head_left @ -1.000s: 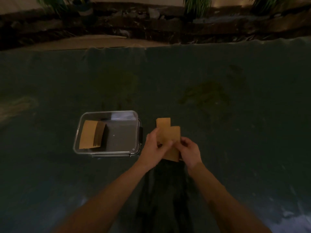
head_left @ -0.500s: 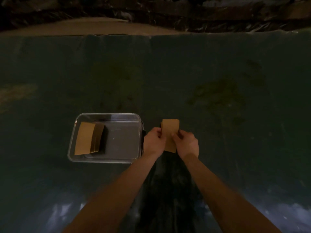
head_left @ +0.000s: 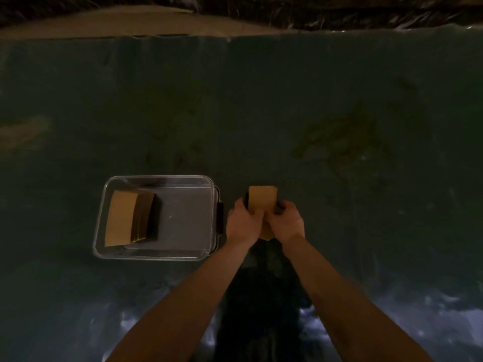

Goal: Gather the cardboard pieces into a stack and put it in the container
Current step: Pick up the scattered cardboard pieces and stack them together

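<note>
A small stack of brown cardboard pieces stands squared up on the dark green table, just right of the container. My left hand grips its left side and my right hand grips its right side; the lower part of the stack is hidden between my hands. The clear plastic container lies left of my hands, its dark latch facing them. Inside it, at the left end, a second stack of cardboard pieces leans tilted.
The dark green table cover spreads wide on all sides, with a darker stain at the right. Beyond its far edge lie a tan strip of ground and dark rubble. A shadow falls between my forearms.
The two offset cardboard pieces have been pushed together into one aligned stack between both hands. The view has tilted downward, so the plants at the top are out of sight.
</note>
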Available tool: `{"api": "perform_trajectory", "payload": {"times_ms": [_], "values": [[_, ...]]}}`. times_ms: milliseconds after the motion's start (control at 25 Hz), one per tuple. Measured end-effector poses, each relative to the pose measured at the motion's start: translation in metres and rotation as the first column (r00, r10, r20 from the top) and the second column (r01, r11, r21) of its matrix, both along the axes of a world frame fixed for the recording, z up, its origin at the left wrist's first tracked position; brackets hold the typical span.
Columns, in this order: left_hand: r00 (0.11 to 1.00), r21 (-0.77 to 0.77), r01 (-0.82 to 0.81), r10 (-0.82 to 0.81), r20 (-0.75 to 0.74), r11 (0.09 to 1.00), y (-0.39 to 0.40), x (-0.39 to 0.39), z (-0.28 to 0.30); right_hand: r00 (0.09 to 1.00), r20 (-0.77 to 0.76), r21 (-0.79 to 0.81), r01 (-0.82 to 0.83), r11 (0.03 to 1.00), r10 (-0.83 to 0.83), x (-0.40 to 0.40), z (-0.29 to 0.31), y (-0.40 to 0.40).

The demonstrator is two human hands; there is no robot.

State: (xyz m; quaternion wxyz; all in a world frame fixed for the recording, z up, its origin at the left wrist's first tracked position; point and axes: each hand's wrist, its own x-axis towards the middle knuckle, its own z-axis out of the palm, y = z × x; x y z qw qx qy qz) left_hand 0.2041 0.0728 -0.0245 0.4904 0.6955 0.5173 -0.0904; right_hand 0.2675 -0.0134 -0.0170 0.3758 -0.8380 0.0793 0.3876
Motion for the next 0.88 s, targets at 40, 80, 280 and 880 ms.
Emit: {"api": "perform_trajectory", "payload": {"times_ms": [40,80,280,880], "values": [[0.999,-0.057,-0.050,0.050,-0.009,0.997,0.001,0.002,0.001,0.996,-0.064,0.037,0.056,0.998,-0.054,0.003,0.002,0.000],[0.995,-0.134,-0.101,0.100,-0.019,0.986,0.003,0.003,0.003,0.983,-0.148,0.088,0.125,0.988,-0.111,0.005,0.005,-0.001],[0.935,-0.591,-0.284,0.355,0.004,0.755,-0.002,-0.013,0.022,0.903,-0.398,0.280,0.288,0.916,-0.163,-0.005,0.026,-0.021],[0.992,-0.285,-0.062,0.091,0.092,0.956,-0.015,-0.039,0.010,0.919,-0.337,0.334,0.318,0.888,-0.203,-0.035,0.002,-0.053]]}}
